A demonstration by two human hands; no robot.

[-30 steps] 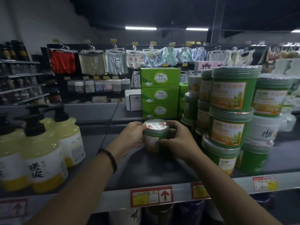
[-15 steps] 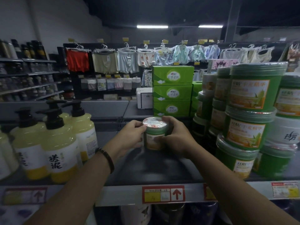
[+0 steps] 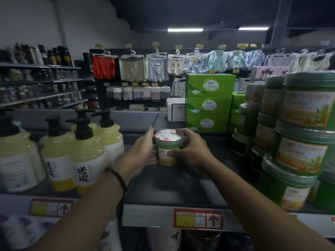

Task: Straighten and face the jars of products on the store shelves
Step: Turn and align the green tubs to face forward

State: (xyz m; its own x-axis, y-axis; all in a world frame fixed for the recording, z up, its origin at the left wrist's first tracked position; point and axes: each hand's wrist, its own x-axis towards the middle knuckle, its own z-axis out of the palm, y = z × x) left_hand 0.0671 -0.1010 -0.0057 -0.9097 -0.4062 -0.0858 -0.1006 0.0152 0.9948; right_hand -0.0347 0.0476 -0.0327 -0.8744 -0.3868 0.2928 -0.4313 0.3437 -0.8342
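Two hands hold one small jar [image 3: 168,148] between them. The left hand [image 3: 143,152] curls round its left side, and the right hand [image 3: 193,150] curls round its right side, with fingers [image 3: 179,132] hooked over the back rim of the lid and the thumb laid across the label. The jar is upright, with a shiny red-and-white lid, a green band below it and an orange label turned toward the camera. It sits low over the dark shelf [image 3: 172,189], well back from the front edge; whether its base rests on the surface or is lifted slightly cannot be told. A dark beaded bracelet [image 3: 117,176] circles the left wrist.

Left of the jar, and apart from it, stands a cluster of yellow pump bottles [image 3: 87,156] with black pumps and white labels. To the right, large green jars [image 3: 301,156] with orange labels are stacked several high in rows running toward the back. Behind the jar three green boxes [image 3: 208,104] are stacked one on another, with a white box [image 3: 175,109] just beside them on the left. A red price tag [image 3: 198,219] with an upward arrow is fixed to the shelf's front rail. Farther back, garments [image 3: 134,69] hang on white hangers along a dark wall rack, and blurred bottles fill the shelving at far left
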